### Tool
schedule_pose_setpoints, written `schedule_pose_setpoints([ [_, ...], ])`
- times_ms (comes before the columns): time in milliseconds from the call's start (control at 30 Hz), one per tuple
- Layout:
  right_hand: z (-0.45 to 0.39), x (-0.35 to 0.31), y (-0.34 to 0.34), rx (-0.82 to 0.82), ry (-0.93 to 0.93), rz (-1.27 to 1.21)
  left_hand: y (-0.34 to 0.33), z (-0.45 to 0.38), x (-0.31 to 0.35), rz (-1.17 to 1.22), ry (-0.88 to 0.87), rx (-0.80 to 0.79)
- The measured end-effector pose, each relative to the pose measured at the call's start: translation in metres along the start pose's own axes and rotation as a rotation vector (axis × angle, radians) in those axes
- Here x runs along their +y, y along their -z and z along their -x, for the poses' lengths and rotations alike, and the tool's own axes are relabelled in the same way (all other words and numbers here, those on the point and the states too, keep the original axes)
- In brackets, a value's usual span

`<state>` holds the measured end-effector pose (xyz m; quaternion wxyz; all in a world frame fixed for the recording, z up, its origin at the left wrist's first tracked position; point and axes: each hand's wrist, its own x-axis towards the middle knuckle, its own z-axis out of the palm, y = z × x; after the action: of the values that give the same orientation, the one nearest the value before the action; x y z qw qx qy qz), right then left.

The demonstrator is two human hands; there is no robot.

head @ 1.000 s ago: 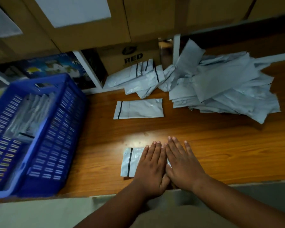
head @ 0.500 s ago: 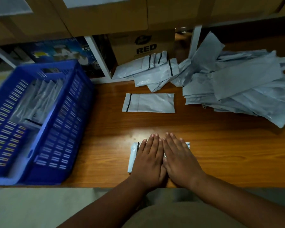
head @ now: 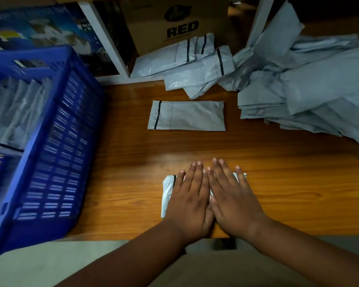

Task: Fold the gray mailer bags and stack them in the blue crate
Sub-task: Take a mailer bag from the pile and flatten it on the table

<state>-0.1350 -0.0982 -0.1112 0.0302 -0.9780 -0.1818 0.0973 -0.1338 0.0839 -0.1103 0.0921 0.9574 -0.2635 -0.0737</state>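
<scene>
Lower centre: left hand (head: 190, 198) and right hand (head: 233, 200), fingers flat, pressing folded gray plastic mailer bag (head: 167, 191), likely creasing it.

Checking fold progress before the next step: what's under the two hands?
A folded gray mailer bag lies flat on the wooden table; the left hand and right hand press it. Only its left edge and right corner show; the middle is covered.

Both forearms are bare, with no sleeves; the left hand (head: 190, 200) and right hand (head: 234, 200) wear neither rings nor gloves, nails short
</scene>
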Motion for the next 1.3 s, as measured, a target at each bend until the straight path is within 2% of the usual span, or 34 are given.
schedule_pose_setpoints([
  [267, 0.000, -0.003, 0.006, -0.028, -0.009, -0.007, 0.005, 0.003, 0.000, 0.021, -0.016, 0.011],
  [400, -0.001, -0.005, 0.007, -0.045, -0.021, -0.075, 0.013, 0.006, -0.008, 0.098, -0.020, -0.018],
  [500, -0.003, -0.012, 0.012, -0.016, -0.061, -0.131, 0.021, 0.015, -0.020, 0.070, -0.015, 0.000],
  [667, -0.014, -0.035, 0.012, 0.018, 0.053, -0.068, 0.017, 0.026, -0.037, 0.036, -0.004, 0.046],
  [800, -0.020, -0.037, 0.005, -0.004, 0.040, -0.076, 0.014, 0.028, -0.039, 0.038, -0.008, 0.055],
  [1300, -0.023, -0.037, 0.007, -0.046, 0.023, -0.046, 0.011, 0.021, -0.041, -0.011, 0.018, -0.035],
])
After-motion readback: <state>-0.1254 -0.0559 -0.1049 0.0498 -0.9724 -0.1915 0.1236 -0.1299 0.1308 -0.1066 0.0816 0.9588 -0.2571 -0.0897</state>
